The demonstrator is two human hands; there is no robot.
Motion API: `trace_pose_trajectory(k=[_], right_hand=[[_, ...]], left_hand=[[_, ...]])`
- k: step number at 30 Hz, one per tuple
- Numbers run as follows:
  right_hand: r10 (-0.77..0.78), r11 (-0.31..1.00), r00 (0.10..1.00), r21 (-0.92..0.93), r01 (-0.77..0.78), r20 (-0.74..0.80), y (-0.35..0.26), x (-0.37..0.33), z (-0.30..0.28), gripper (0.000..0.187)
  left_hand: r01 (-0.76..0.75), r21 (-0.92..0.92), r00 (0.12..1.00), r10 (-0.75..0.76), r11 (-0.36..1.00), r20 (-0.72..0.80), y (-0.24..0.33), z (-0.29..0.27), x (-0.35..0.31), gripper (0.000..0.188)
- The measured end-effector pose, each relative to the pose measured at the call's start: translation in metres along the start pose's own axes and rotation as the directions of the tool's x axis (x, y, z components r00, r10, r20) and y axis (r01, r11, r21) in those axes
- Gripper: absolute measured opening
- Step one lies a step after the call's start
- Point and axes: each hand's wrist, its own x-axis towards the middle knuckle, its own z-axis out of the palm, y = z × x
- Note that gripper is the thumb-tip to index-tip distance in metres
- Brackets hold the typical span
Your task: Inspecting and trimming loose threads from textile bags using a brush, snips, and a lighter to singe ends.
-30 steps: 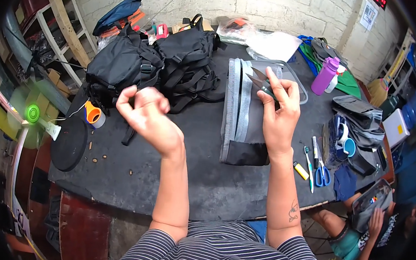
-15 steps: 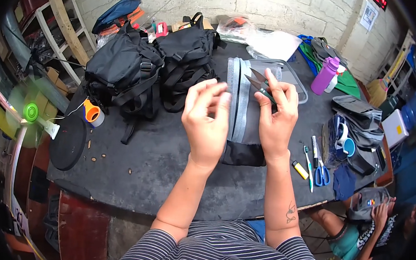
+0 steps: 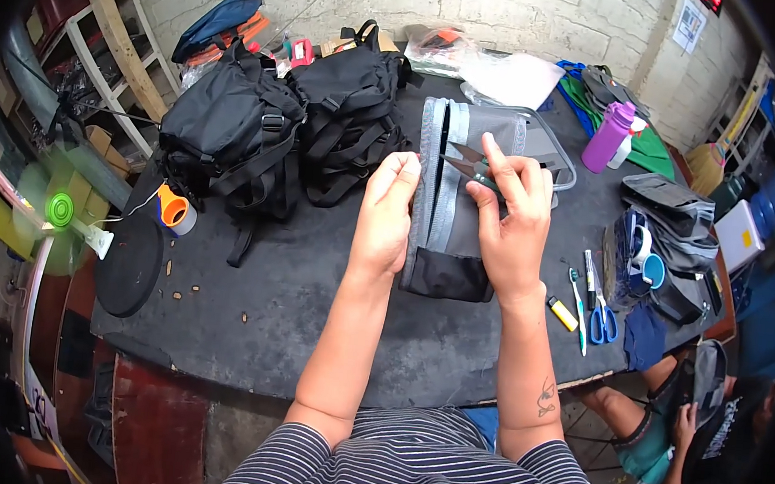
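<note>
The right hand (image 3: 510, 217) has its grip closed around small thread snips (image 3: 466, 164), blades pointing to the left over the grey bag panel (image 3: 452, 202) in the centre of the frame on the desk (image 3: 290, 325). The left hand (image 3: 385, 210) now pinches the panel's left edge with thumb and fingers; a moment earlier it hovered flat, and before that it was raised far to the left. So both hands now meet at the seam, and trimming there looks ready.
</note>
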Motion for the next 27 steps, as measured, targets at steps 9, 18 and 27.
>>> trace_pose_trajectory(k=[9,18,27], right_hand=[[-0.209,0.961,0.957,-0.139,0.239,0.199,-0.004,0.004,-0.012,0.038],[-0.229,0.943,0.953,-0.199,0.268,0.197,-0.009,0.003,-0.011,0.031],[-0.105,0.993,0.994,-0.058,0.103,-0.031,0.002,-0.008,0.001,0.042]], left_hand=[[-0.14,0.133,0.987,0.149,0.981,-0.065,-0.011,0.0,0.0,0.016],[-0.177,0.419,0.967,0.237,0.891,-0.097,-0.009,0.004,-0.004,0.016],[-0.206,-0.062,0.977,0.202,0.977,-0.067,0.008,0.011,-0.006,0.012]])
